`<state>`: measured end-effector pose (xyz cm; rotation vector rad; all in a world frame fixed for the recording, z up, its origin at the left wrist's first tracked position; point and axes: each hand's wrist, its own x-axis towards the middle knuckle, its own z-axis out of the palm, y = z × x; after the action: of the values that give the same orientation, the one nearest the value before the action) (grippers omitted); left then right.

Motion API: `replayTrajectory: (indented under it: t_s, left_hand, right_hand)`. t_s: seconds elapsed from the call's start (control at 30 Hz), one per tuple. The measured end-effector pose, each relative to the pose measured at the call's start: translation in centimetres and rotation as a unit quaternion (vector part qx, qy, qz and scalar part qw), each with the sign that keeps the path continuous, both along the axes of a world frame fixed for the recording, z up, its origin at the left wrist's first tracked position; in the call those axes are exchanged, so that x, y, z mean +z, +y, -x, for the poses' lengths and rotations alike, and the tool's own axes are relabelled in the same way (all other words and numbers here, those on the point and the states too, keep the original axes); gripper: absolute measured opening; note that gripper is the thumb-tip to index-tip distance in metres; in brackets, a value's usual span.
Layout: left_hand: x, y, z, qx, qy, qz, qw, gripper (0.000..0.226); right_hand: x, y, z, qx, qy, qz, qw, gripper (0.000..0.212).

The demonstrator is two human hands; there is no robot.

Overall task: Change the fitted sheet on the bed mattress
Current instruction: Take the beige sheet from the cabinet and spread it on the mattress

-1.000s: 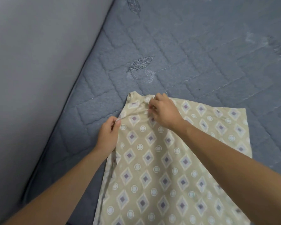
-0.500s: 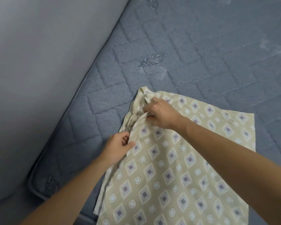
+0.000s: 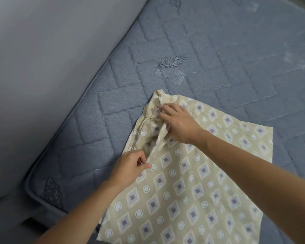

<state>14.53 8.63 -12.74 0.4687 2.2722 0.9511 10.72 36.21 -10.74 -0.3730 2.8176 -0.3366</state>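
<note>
I see the folded sheet [image 3: 192,182] lying on the bare blue mattress [image 3: 218,59], near the corner of the mattress that is beside the grey wall [image 3: 42,67]. It is still mostly folded, and only its far left corner is loosened. My left hand [image 3: 130,166] pinches the left edge of the sheet between thumb and curled fingers. My right hand [image 3: 178,124] lies over the bunched corner, the fingers stretched forward, and a twisted strip of cloth comes out from under the palm; I think it holds this strip, but the grip itself is hidden.

In my judgement the step now is to find the elastic corner and open the fold. To do it well, I would keep the left pinch firm on the hem and draw the right hand away along the seam, so the layers separate without twisting. Then the open corner pocket should go toward the near mattress corner.
</note>
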Motion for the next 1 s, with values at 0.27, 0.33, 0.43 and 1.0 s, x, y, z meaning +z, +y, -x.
replayTrajectory:
  t_s: [0.27,0.33,0.43,1.0]
  left_hand:
    - [-0.1,0.2,-0.9,0.045,0.084,0.001,0.996,0.029]
    - [0.0,0.5,-0.9,0.060,0.101,0.018,0.993,0.028]
    - [0.0,1.4,-0.7,0.036,0.121,0.009,0.992,0.031]
    - [-1.1,0.9,-3.5,-0.061,-0.099,0.196,0.974,0.050]
  right_hand:
    - [0.6,-0.7,1.7,0.009,-0.073,-0.140,0.987,0.049]
    - [0.6,-0.2,1.6,0.014,-0.075,-0.150,0.986,0.028]
    - [0.2,0.8,0.5,0.067,0.002,-0.125,0.990,0.025]
    - [-0.2,5.7,-5.7,0.091,-0.052,-0.062,0.993,0.033]
